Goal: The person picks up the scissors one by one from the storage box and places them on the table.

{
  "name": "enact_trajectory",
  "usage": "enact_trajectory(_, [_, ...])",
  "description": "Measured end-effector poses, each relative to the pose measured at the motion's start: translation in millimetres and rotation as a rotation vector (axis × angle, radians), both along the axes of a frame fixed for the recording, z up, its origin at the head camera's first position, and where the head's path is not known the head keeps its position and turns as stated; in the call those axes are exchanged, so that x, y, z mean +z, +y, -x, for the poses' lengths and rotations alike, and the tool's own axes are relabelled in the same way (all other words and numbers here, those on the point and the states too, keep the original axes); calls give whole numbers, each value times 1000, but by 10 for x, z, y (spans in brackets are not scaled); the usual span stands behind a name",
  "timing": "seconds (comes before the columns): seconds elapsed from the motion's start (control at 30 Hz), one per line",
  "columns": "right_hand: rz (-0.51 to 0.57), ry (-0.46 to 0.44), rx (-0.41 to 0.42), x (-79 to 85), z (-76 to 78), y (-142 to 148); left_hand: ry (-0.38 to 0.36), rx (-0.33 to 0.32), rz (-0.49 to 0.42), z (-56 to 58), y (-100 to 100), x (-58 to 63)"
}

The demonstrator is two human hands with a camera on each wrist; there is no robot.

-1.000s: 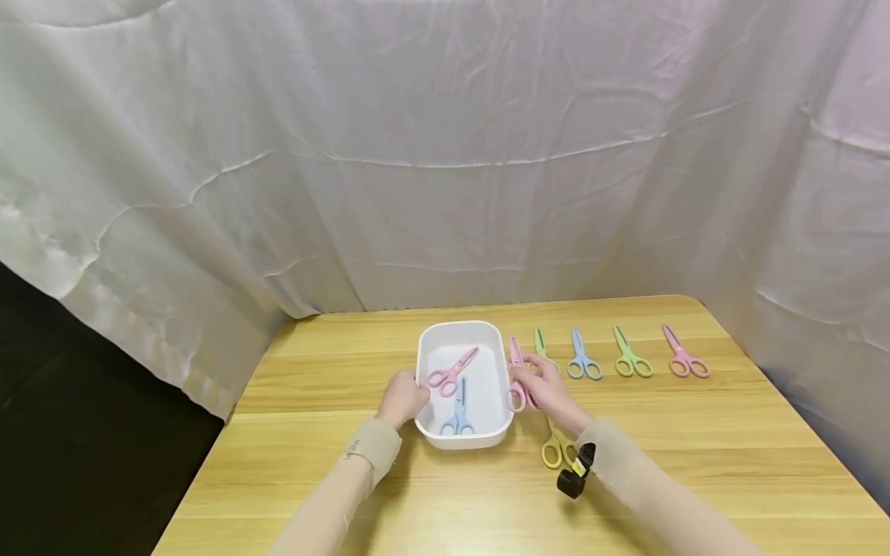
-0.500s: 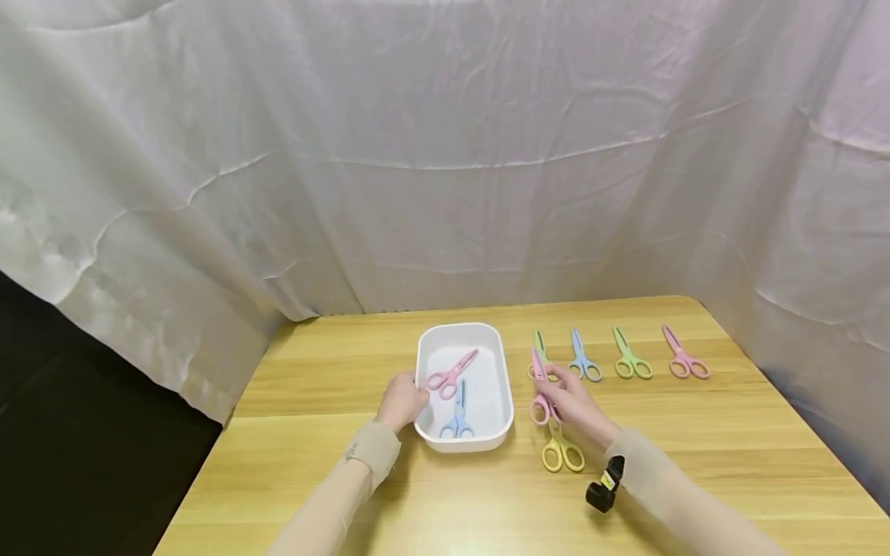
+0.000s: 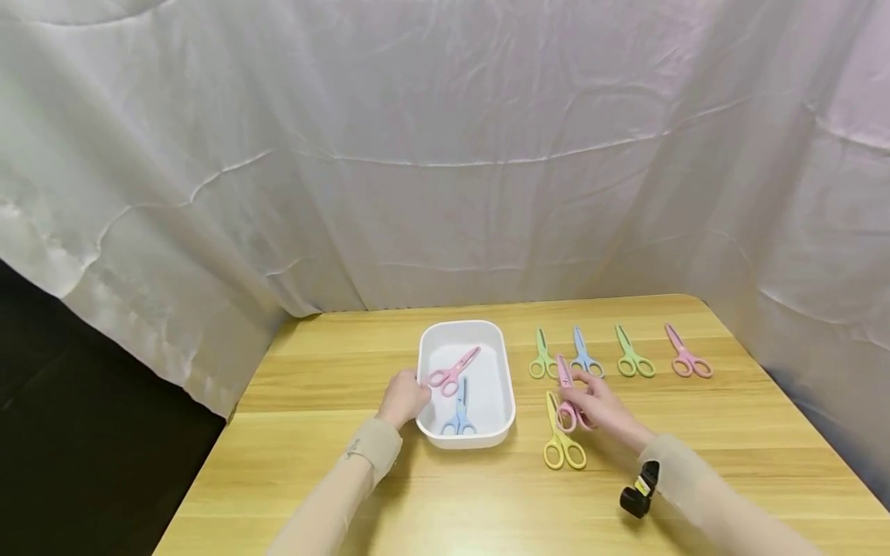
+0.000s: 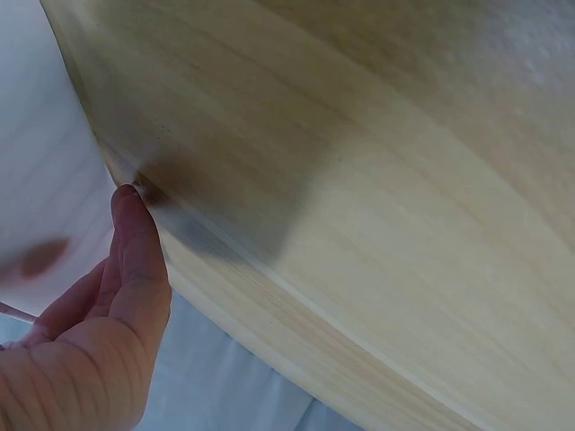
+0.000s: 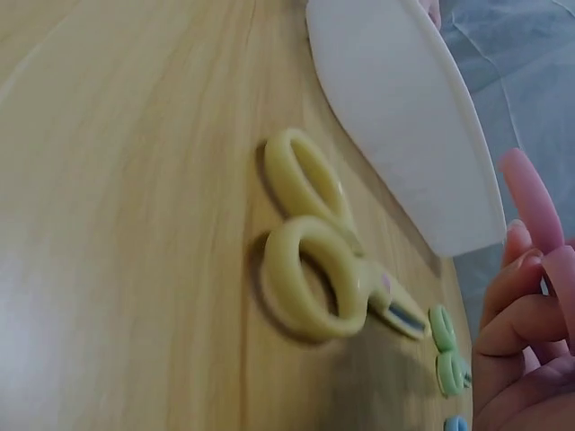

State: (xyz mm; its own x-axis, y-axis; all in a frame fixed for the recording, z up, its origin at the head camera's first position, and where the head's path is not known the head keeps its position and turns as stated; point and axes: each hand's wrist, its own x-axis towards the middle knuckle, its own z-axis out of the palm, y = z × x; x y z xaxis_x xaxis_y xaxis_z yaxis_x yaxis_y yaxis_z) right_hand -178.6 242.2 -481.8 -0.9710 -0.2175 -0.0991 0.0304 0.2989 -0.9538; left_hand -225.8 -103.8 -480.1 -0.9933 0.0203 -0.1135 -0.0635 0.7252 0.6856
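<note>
My left hand (image 3: 405, 398) holds the left side of a white tray (image 3: 508, 386) at its rim. In the left wrist view its thumb (image 4: 135, 242) lies along the tray's outer wall. Inside the tray are pink scissors (image 3: 450, 377) and blue scissors (image 3: 461, 417). My right hand (image 3: 601, 408) pinches a second pair of pink scissors (image 3: 565, 378), blades pointing away from me, raised above the table in the right wrist view. Yellow scissors (image 3: 553, 440) lie on the table just left of that hand, large in the right wrist view.
A row of scissors lies along the back right: green scissors (image 3: 541, 357), blue scissors (image 3: 582, 352), more green scissors (image 3: 629, 357) and pink scissors (image 3: 684, 357). The wooden table (image 3: 313, 440) ends at a pale curtain (image 3: 445, 193) behind.
My right hand has moved right, away from the tray, carrying the pink scissors. The yellow scissors and the left green pair are now uncovered. My left hand stays on the tray.
</note>
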Motion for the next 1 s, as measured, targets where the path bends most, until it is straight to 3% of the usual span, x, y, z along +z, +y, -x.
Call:
enact_trajectory(0.17, [5,-20,11,-17,-56,111,-14,-3,-5,4,11,17])
enact_trajectory(0.47, [101,-167,-11,-102,-166,272,-14,-2,-21,-2,-2,28])
enact_trajectory(0.7, [74,-161,26,-156,-171,403,-17,-1,-11,4,6,34])
enact_trajectory(1.0, [-57,-106,41,-178,-178,508,-13,-7,-4,5,0,22])
